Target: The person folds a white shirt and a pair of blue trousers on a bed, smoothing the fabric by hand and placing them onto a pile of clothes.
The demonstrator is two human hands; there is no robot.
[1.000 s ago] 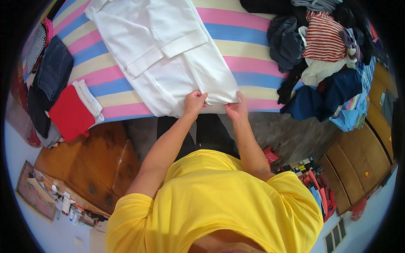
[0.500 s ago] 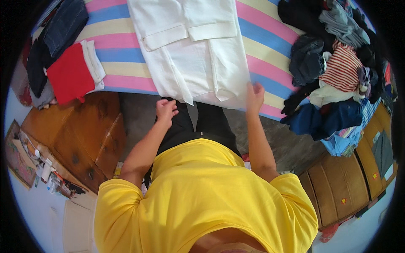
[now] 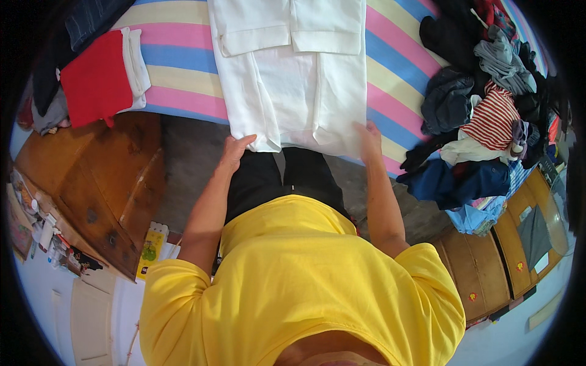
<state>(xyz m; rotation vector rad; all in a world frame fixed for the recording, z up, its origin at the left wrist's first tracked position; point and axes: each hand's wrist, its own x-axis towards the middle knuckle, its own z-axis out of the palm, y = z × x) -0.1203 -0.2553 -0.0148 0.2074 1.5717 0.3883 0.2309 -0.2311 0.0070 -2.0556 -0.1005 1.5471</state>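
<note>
A white garment [image 3: 296, 85] lies flat on the striped bed cover, with two wide-hemmed panels folded across its upper part and its near edge at the bed's edge. At its near left corner, my left hand [image 3: 235, 152] is closed on the cloth, thumb on top. My right hand [image 3: 371, 143] is at the near right corner, its fingertips smeared by motion; the cloth beside them is blurred too, and the fingers look closed on that edge.
The bed cover [image 3: 177, 76] has pink, blue and cream stripes. Folded red cloth [image 3: 97, 79] lies left, near dark jeans [image 3: 91, 21]. At right is a heap of clothes with a red-striped piece [image 3: 491, 116] and navy cloth [image 3: 458, 183]. Brown wooden furniture [image 3: 91, 177] stands at left.
My left hand has moved up from below the edge and taken hold of the garment's near left corner. My right hand stays at the right corner. The view has shifted slightly.
</note>
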